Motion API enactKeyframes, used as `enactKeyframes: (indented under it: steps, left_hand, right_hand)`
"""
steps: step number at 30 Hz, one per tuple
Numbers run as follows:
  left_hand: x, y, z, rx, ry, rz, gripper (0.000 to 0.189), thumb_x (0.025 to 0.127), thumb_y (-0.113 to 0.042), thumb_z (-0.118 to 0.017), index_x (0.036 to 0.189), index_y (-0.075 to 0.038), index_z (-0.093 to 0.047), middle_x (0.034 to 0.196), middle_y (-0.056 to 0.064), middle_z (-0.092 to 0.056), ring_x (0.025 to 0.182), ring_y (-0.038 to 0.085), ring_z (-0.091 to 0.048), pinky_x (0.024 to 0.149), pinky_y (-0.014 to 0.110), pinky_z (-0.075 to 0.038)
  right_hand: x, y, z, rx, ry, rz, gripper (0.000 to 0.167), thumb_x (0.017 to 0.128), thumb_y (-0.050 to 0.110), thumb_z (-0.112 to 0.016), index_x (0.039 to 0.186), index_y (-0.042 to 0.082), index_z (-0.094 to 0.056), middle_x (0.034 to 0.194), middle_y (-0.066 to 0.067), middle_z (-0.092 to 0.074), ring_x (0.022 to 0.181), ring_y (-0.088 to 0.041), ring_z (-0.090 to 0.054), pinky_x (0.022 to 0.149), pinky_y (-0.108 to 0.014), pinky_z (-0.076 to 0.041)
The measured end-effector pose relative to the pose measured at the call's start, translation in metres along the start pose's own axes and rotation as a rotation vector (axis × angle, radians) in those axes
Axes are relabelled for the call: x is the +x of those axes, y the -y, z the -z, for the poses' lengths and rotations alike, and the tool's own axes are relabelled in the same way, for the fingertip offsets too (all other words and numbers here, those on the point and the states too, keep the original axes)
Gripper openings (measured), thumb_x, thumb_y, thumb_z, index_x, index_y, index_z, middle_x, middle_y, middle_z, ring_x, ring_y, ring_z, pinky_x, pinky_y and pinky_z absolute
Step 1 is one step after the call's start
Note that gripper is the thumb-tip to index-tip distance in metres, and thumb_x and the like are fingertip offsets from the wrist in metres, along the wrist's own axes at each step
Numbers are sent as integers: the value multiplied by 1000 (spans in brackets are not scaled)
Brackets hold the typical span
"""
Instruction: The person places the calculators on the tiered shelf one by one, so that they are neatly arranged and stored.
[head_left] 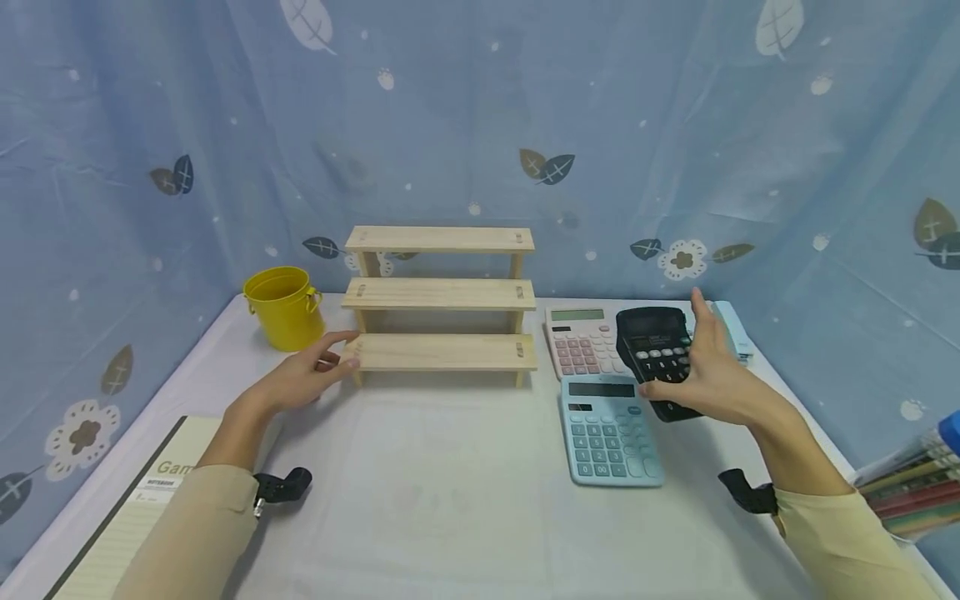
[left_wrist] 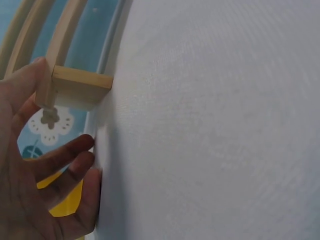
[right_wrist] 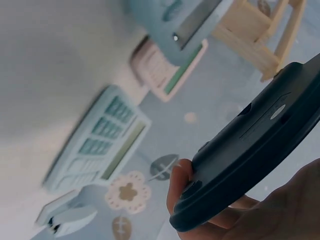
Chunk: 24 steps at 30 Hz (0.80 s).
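Observation:
My right hand point(head_left: 720, 379) grips a black calculator point(head_left: 652, 346) by its side, lifted off the table and tilted. In the right wrist view the underside of the black calculator point(right_wrist: 260, 135) faces the camera, with fingers curled behind it. Below it lies a light blue calculator point(head_left: 611, 442), and behind that a pink-and-white calculator point(head_left: 581, 350). My left hand point(head_left: 303, 375) pinches the left end of the lowest step of a three-tier wooden shelf point(head_left: 442, 354). The left wrist view shows its thumb and a finger at the shelf's end point(left_wrist: 75, 82), the other fingers loosely bent.
A yellow bucket point(head_left: 288, 321) stands left of the shelf. At the left edge lies a notebook point(head_left: 142, 500). Another light blue calculator point(right_wrist: 107, 135) shows in the right wrist view, beside a small pale blue object point(right_wrist: 72, 218). Several coloured pencil-like sticks point(head_left: 911, 487) are bundled at the right.

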<state>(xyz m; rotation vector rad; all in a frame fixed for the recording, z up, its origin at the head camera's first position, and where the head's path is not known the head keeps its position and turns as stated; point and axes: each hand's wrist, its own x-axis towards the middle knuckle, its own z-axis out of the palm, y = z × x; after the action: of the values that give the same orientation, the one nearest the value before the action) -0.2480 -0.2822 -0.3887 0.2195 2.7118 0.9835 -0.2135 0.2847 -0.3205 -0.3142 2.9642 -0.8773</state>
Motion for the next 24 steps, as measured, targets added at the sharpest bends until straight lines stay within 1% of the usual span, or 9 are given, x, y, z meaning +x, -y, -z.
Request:
enactKeyframes:
  steps: [2,6,9,11,13,17,19,21,24]
  left_hand:
    - [1,-1,0,-6,1,0,77,100,-66,-51,163,-33,-23,149,29,-46,133,45,-50,92,50,-55]
    - [1,-1,0,-13,8,9,78,100,-66,-52,164,-33,-23,150,30,-45,134,46,-49,93,51,-55]
    - [1,-1,0,-11,10,19,79,99,-67,-51,164,-34,-22,150,30,-45,134,46,-49,94,53,-54]
    - [1,-1,0,-6,2,21,79,99,-68,-51,164,-34,-22,149,29,-46,133,46,-50,94,53,-54]
    - [0,0,0,1,-3,15,78,99,-67,-51,164,-34,-23,148,29,-47,132,45,-51,93,52,-54]
    - [-1,0,0,-9,0,5,76,100,-64,-53,163,-33,-25,147,29,-48,126,42,-56,87,45,-58]
    - [-1,0,0,-17,5,4,76,100,-63,-54,163,-32,-25,147,29,-48,124,41,-58,84,42,-59]
    - [-1,1,0,-19,4,6,76,100,-63,-54,163,-32,-25,147,29,-48,124,40,-58,84,41,-59]
    - [0,1,0,-3,-1,7,76,100,-65,-53,163,-33,-25,147,28,-49,126,41,-56,86,44,-58]
  right_hand:
    - [6,6,0,-3,-5,-1,148,77,45,-86,153,24,39,163,-23,32,150,-57,17,102,-87,-17]
    - [22,20,1,-16,-8,11,147,77,46,-86,154,23,37,163,-29,26,148,-65,-2,102,-85,-24]
    - [33,31,2,-13,-1,20,146,78,47,-85,154,23,37,163,-29,28,146,-67,-8,103,-83,-28]
    - [40,39,2,-7,12,20,145,80,48,-84,153,26,39,161,-27,33,145,-68,-6,102,-82,-30]
    - [46,47,2,-2,26,21,143,81,48,-83,153,28,40,160,-25,36,146,-66,1,102,-82,-30]
    - [56,61,3,-4,42,45,143,81,47,-83,154,26,38,163,-23,33,150,-58,14,105,-83,-25]
    - [61,68,3,-9,42,63,143,81,47,-84,155,25,37,165,-22,30,151,-55,15,107,-82,-22]
    - [66,75,4,-12,46,70,143,81,48,-83,155,24,37,165,-22,28,152,-56,10,108,-81,-22]
    - [73,85,4,-12,53,73,142,81,48,-83,155,24,36,166,-21,27,152,-54,12,111,-79,-21]
